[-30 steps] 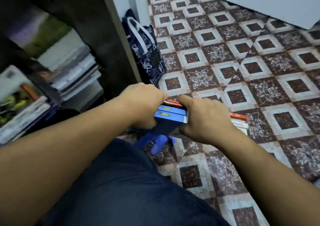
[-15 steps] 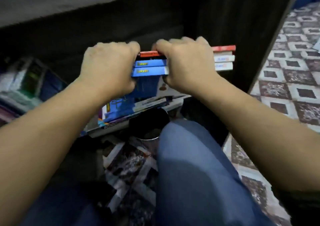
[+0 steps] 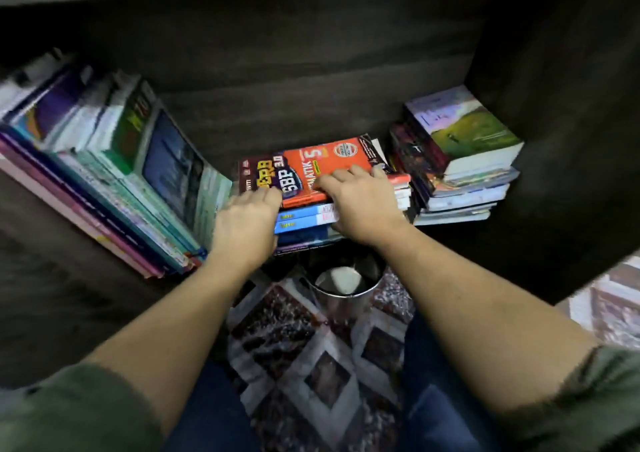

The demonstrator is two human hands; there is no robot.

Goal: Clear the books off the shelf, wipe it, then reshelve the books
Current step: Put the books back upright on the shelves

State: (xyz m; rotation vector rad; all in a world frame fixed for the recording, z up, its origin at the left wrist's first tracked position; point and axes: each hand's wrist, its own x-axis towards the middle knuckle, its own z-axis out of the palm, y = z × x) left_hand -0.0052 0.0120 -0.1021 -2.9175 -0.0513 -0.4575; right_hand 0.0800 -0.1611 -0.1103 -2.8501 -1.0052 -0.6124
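A middle stack (image 3: 311, 206) of books is seated flat on the dark shelf (image 3: 294, 116), between two other groups of books. The stack is topped by an orange-red book (image 3: 322, 164) with its cover facing up; two blue spines (image 3: 299, 220) are exposed at the front, below it. The stack is held from both sides. The left hand (image 3: 247, 218) is placed at the left front corner, with the fingers curled over the top cover. The right hand (image 3: 360, 206) is laid on the right part of the top cover, fingers extended over it and the palm wrapped down the front edge. To the left, a row of leaning books (image 3: 114, 181) is tilted against the stack's side. To the right, a separate flat pile (image 3: 460, 164) is set just beside the stack. Below the shelf edge, a metal bin (image 3: 346, 280) is positioned on the tiled floor (image 3: 298, 341), between the person's knees.
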